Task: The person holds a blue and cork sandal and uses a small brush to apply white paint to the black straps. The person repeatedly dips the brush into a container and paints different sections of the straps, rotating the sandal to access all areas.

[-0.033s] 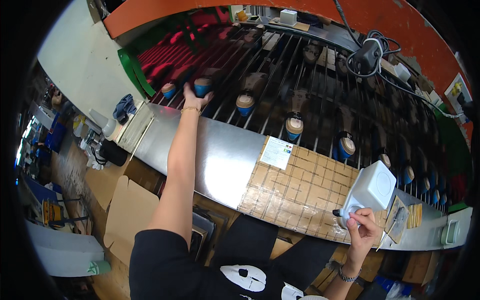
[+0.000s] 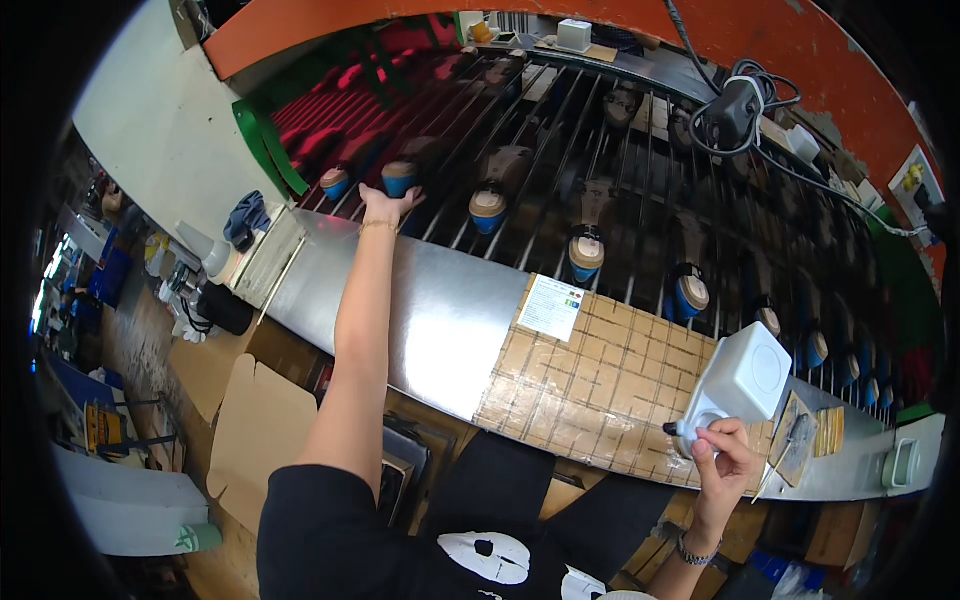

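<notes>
My left hand reaches over the metal ledge to the rack, its fingers apart just below a shoe last with a blue heel end and a tan top. A similar last lies to its left, another to its right. At the lower right my right hand has its fingers pinched at the round mouth of a white plastic container. A small black tip sticks out left of the fingers; what they hold is mostly hidden.
Several more blue-ended lasts with dark shoe uppers lie along the rods. Tape-crossed cardboard covers the ledge, with a printed sheet on it. A coiled black cable hangs at the upper right. A white cone stands at left.
My left hand has drawn slightly back toward me, and its fingers have come away from the blue-ended last. My right hand stays in place.
</notes>
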Demonstrator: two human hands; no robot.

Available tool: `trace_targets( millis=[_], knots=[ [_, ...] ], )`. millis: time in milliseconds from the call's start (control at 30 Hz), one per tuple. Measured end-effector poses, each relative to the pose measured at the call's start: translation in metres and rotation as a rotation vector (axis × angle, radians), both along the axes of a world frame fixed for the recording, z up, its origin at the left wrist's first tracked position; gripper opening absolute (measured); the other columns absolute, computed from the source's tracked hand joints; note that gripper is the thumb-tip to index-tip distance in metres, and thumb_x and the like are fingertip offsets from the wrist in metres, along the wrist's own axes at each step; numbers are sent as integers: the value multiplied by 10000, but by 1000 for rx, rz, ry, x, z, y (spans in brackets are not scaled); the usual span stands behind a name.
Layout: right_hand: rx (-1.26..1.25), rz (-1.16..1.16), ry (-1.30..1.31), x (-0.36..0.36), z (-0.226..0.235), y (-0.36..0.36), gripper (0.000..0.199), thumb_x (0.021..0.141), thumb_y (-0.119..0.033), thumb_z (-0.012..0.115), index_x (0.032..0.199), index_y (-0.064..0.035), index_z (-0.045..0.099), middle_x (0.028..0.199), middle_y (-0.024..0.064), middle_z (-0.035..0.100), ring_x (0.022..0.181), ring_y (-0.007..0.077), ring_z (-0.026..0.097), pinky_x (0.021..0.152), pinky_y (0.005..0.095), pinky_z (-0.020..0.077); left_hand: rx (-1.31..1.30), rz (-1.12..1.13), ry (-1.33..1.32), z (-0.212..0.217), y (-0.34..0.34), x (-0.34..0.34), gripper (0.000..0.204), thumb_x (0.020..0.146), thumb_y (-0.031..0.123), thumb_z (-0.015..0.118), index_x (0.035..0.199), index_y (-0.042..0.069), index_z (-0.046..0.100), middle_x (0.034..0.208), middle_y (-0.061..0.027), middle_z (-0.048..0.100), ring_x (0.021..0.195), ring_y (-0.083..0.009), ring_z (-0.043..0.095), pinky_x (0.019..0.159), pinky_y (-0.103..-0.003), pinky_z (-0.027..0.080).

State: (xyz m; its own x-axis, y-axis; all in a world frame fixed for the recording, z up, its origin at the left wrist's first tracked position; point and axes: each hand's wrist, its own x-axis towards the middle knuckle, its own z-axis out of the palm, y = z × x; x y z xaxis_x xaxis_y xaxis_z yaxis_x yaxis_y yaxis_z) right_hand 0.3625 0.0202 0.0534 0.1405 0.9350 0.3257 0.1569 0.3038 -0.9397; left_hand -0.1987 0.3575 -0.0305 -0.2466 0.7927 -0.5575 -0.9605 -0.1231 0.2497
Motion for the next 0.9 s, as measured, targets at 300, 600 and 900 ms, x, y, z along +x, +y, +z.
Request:
trace_targets(
  millis=[300,600,900],
  knots=[
    [-184,184,118,-28,-8,4,170,906,-11,710,1067,14,758,913,49,621,831,98,558,726,211,436,-134,-546,2206,18,12,141,1182,623,757,757,1528,78,413,1445,-270,526,1343,-374,522,1104,-416,425],
    [-152,-252,-329,44,-2,-40,182,942,-65,671,1088,-1,759,785,44,622,735,115,531,667,265,418,143,-718,1227,105,-41,126,616,822,288,807,1296,-35,582,1212,-217,659,1127,-243,664,925,-444,573],
    [21,-466,-890,74,-24,-30,144,849,-128,755,984,-103,800,844,71,629,803,227,591,751,351,394,934,-890,119,110,-241,171,898,968,606,525,1587,65,165,1570,-306,292,1410,-573,301,952,-827,386]
  ],
)
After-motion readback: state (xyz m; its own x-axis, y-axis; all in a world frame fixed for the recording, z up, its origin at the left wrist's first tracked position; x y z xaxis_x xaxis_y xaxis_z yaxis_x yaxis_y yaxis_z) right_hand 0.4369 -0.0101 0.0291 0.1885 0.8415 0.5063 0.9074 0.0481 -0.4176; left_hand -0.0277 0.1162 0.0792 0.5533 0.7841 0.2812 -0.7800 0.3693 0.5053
